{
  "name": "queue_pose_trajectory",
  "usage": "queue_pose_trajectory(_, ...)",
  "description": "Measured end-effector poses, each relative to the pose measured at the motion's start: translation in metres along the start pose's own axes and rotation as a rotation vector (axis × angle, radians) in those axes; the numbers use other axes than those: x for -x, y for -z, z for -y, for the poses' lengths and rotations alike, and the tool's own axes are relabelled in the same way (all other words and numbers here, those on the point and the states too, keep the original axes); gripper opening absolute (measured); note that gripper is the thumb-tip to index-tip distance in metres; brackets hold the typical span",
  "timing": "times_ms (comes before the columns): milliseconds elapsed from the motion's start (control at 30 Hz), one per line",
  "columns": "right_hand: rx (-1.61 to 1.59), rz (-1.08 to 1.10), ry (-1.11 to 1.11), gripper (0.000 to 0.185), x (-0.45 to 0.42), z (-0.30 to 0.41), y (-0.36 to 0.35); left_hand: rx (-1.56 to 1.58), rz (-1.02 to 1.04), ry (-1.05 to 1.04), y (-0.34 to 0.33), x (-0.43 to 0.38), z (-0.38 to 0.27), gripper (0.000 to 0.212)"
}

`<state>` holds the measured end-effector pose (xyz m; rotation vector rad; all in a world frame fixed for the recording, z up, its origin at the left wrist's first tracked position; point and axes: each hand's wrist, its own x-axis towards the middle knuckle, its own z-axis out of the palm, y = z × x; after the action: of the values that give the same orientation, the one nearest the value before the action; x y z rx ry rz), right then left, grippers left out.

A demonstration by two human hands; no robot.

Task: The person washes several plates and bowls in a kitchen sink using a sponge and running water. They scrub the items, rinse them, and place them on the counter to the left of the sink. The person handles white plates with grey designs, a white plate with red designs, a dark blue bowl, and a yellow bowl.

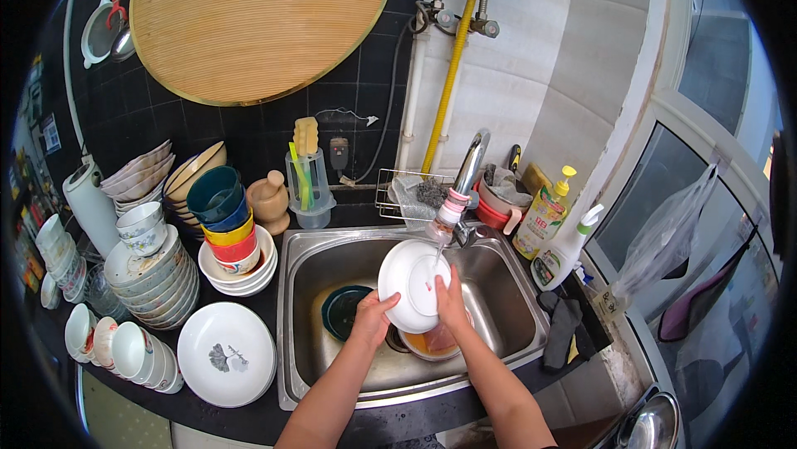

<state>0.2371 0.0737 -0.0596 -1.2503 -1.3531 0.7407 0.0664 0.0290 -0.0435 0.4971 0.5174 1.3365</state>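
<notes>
A white plate, its underside turned up, is tilted under the running faucet. My left hand grips its lower left rim, thumb on top. On the right rim, my right hand holds it with fingers laid over the underside. Water from the faucet's pink and white nozzle runs onto the plate. Below, in the stainless steel sink, a dark green bowl lies at the left. Partly hidden under the plate and my right hand is a bowl with orange-brown liquid and something pinkish in it.
Left of the sink stand a white plate stack, nested coloured bowls, a patterned bowl stack and several white bowls. A dish soap bottle, a spray bottle and dark gloves line the right edge. A wire rack sits behind.
</notes>
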Motion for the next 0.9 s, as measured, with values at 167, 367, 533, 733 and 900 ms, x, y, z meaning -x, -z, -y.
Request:
queue_pose_trajectory(167, 0.36, -0.001, 0.164, 0.091, 0.012, 0.01, -0.01, -0.052, -0.019, 0.01, 0.002, -0.001, 0.002, 0.026)
queue_pose_trajectory(367, 0.117, -0.125, -0.051, 0.079, -0.005, -0.007, -0.001, -0.18, 0.017, 0.085, -0.006, 0.003, 0.007, 0.027)
queue_pose_trajectory(533, -0.422, -0.028, -0.698, 0.069, -0.015, -0.01, 0.017, -0.081, 0.007, 0.055, 0.0, 0.001, 0.001, 0.032)
queue_pose_trajectory(733, -0.702, -0.12, -0.674, 0.061, -0.008, -0.011, 0.005, 0.064, 0.047, 0.006, 0.011, -0.006, -0.003, 0.032)
queue_pose_trajectory(900, -0.953, -0.276, -0.601, 0.045, -0.008, -0.011, 0.021, -0.277, 0.128, 0.123, 0.006, 0.0, -0.004, 0.037)
